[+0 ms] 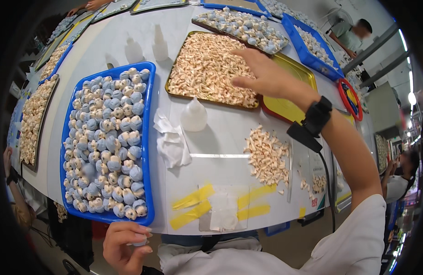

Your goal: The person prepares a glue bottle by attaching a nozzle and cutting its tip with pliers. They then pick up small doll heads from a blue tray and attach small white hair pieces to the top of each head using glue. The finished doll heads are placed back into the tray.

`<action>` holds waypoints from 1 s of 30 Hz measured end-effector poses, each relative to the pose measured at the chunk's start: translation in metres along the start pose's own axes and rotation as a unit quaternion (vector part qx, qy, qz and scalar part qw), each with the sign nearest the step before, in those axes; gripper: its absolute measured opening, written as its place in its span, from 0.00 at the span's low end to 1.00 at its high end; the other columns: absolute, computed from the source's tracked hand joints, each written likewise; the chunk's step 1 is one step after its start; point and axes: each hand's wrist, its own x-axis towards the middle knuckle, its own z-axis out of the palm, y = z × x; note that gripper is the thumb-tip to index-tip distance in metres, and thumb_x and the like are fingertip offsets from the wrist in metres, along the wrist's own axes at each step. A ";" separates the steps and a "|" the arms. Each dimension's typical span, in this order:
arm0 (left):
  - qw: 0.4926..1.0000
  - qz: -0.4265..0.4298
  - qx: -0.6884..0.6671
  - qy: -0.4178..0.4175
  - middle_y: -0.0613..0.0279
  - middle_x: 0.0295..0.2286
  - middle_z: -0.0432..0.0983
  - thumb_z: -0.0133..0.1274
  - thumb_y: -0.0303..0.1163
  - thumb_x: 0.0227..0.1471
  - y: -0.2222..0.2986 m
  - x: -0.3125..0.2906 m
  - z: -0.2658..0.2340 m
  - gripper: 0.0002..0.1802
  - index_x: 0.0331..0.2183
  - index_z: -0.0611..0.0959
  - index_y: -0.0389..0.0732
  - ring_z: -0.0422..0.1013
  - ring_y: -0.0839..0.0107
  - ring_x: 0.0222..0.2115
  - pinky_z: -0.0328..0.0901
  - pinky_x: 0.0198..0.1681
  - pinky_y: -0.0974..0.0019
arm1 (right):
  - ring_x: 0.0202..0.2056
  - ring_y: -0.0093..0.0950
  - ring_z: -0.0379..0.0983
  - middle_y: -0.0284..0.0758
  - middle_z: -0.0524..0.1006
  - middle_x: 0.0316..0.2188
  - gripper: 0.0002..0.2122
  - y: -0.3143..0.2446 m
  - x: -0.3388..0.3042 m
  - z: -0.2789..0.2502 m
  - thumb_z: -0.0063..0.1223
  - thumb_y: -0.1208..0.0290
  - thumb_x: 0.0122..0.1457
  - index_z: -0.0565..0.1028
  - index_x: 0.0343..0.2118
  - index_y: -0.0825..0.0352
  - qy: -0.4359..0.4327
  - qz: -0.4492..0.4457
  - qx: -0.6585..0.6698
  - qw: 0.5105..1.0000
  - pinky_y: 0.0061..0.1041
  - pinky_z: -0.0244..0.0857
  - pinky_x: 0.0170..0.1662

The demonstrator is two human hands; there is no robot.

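At the front corner of a blue tray [150, 137], my left hand [124, 247] is closed on a small pale-blue piece [140, 242], mostly hidden by the fingers. The tray is filled with small round blue-and-cream doll heads [113, 144]. My right hand [266, 73] reaches out over the right side of a gold-rimmed tray [211, 102] heaped with tiny cream-pink pieces [202, 64]. Its thumb and fingers are apart, and nothing shows between them. A black band with a cable [317, 117] is around the right wrist.
A translucent squeeze bottle [193, 115] and crumpled tissue [171, 142] stand mid-table. Loose cream pieces [268, 156] lie at right. Yellow tape [188, 206] holds a pad [223, 211] at the near edge. A yellow tray [289, 82] lies under my right forearm. People [353, 36] work nearby.
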 end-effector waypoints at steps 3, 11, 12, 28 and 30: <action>1.000 -0.009 -0.003 0.026 0.54 0.29 0.66 0.61 0.34 0.41 -0.004 0.006 -0.005 0.17 0.28 0.72 0.35 0.67 0.72 0.23 0.64 0.24 0.74 | 0.57 0.45 0.50 0.51 0.57 0.54 0.34 -0.009 0.032 0.020 0.45 0.43 0.52 0.55 0.57 0.60 -0.023 0.027 0.002 0.999 0.43 0.44 0.57; 0.996 0.044 0.000 -0.075 0.49 0.34 0.69 0.56 0.18 0.43 0.001 0.024 -0.026 0.11 0.32 0.75 0.30 0.69 0.66 0.32 0.64 0.35 0.70 | 0.53 0.44 0.55 0.50 0.61 0.49 0.31 -0.025 0.075 0.036 0.41 0.41 0.51 0.61 0.54 0.56 -0.047 0.027 -0.041 0.998 0.51 0.45 0.53; 0.996 0.043 0.001 -0.074 0.49 0.33 0.69 0.57 0.19 0.42 0.001 0.025 -0.027 0.11 0.32 0.75 0.30 0.69 0.66 0.32 0.64 0.35 0.71 | 0.50 0.39 0.56 0.42 0.63 0.44 0.25 -0.026 0.077 0.039 0.41 0.47 0.55 0.63 0.50 0.57 -0.015 0.028 -0.053 0.998 0.43 0.50 0.51; 0.999 0.023 0.004 -0.040 0.49 0.31 0.69 0.59 0.24 0.41 0.000 0.017 -0.030 0.13 0.31 0.74 0.32 0.69 0.68 0.27 0.65 0.30 0.72 | 0.33 0.43 0.69 0.45 0.73 0.27 0.13 -0.008 0.084 0.041 0.47 0.63 0.54 0.72 0.36 0.69 0.040 -0.046 0.048 0.997 0.36 0.61 0.37; 0.996 0.032 -0.004 -0.077 0.48 0.32 0.70 0.57 0.19 0.41 0.005 0.017 -0.031 0.13 0.33 0.75 0.30 0.69 0.66 0.29 0.65 0.33 0.71 | 0.25 0.39 0.69 0.44 0.72 0.21 0.14 -0.010 0.082 0.037 0.47 0.63 0.55 0.73 0.34 0.69 0.074 -0.056 0.092 0.991 0.33 0.61 0.31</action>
